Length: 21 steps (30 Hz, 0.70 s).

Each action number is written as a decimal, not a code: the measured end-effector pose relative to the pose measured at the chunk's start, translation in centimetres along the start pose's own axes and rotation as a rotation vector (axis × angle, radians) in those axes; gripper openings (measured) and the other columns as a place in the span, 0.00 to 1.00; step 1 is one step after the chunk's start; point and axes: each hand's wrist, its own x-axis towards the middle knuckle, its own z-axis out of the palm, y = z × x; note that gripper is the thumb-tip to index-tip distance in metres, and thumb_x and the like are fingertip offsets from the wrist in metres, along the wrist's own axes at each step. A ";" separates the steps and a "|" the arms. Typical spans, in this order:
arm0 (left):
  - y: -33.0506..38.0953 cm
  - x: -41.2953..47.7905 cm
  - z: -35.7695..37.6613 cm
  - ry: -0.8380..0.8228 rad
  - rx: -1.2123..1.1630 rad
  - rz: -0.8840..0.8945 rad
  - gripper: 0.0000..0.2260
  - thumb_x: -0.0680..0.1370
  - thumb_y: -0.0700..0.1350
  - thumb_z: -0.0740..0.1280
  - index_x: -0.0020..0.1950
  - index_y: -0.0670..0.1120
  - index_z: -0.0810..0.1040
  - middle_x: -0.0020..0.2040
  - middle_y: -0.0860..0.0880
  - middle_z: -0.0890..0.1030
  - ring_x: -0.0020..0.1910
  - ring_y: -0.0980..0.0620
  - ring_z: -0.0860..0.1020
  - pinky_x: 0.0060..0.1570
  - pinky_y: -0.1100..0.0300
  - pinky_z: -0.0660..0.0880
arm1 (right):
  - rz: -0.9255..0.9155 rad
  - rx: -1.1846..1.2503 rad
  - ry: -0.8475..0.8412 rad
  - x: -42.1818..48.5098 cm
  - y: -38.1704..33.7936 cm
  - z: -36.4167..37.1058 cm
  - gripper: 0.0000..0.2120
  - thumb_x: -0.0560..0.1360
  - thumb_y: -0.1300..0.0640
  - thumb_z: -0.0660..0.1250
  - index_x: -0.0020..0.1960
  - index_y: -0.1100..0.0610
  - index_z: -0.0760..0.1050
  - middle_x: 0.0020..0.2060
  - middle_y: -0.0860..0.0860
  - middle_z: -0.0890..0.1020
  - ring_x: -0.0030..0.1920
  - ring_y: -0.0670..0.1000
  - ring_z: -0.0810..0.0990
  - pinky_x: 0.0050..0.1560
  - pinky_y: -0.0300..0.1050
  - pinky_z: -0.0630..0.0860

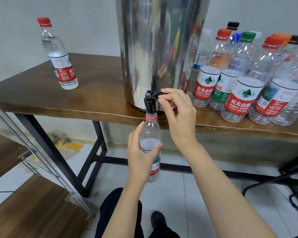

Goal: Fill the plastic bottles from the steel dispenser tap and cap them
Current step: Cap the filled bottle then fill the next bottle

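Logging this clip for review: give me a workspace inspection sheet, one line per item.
Surface: brown wooden table on black metal legs.
Job's things: steel dispenser on the table; its black tap sits over the uncapped bottle, partly filled; one red-capped bottle stands left; capped bottles cluster right.
Clutter: yellow wrapping on the floor.
Grippers: left hand grips the uncapped bottle; right hand pinches the tap lever.
Cables: nothing seen.
Surroundings: tiled floor, pale wall.

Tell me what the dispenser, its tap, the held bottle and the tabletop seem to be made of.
Dispenser: polished steel by the look, mirror-bright with clear reflections.
Tap: matte black, probably plastic; it has no metallic shine.
Bottle: thin clear plastic, see-through, with a printed label.
Tabletop: brown wood or wood veneer, with grain showing and a slight gloss.
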 end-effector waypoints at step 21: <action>0.1 0.2 -0.1 -0.002 0.021 -0.012 0.36 0.68 0.43 0.79 0.71 0.60 0.67 0.64 0.66 0.70 0.66 0.67 0.69 0.68 0.50 0.73 | 0.017 0.018 0.002 0.0 -0.2 0.0 0.11 0.80 0.51 0.63 0.49 0.57 0.81 0.55 0.47 0.81 0.53 0.48 0.79 0.50 0.36 0.74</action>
